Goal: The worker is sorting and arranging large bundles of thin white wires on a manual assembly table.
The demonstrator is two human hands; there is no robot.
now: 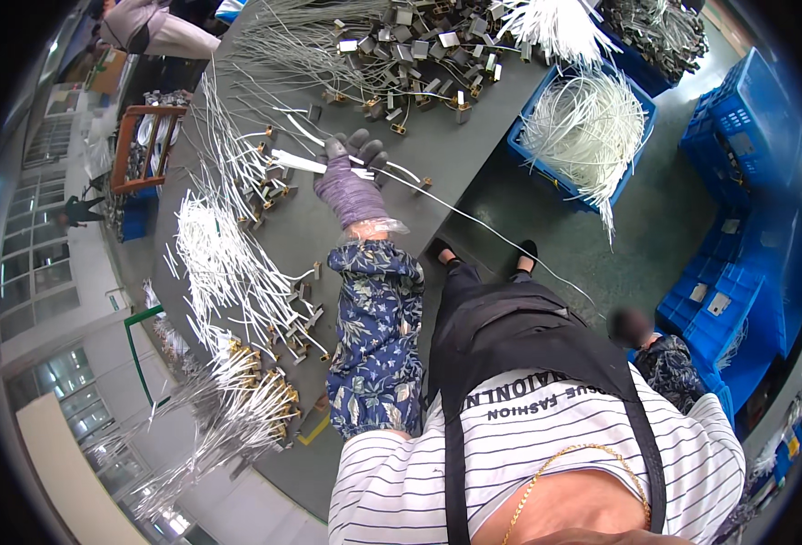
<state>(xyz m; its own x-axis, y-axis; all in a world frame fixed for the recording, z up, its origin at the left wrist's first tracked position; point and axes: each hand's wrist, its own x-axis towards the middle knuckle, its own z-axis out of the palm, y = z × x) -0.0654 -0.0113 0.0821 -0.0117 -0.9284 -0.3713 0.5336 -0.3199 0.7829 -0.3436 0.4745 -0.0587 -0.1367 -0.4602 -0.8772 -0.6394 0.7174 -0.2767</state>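
Note:
Over the grey table my left hand (pixel 353 177), in a grey glove with purple wrapping at the wrist, is closed around a few white sleeves (pixel 299 163). The sleeves stick out on both sides of the fingers. A long thin white wire (pixel 501 238) runs from beside this hand past the table edge toward my right side. A small brass-coloured connector part (pixel 426 183) lies near the fingertips. My right hand (pixel 632 327) is out at the right, away from the table, dark and smeared, so its fingers cannot be made out.
Grey blocks with wires (pixel 419 54) are heaped at the table's far side. White sleeves (pixel 214 263) and wired connectors (pixel 260 391) lie at the left. A blue crate (pixel 516 136) full of white wires stands right of the table; blue crates (pixel 751 118) stack beyond. Another person (pixel 160 32) stands far left.

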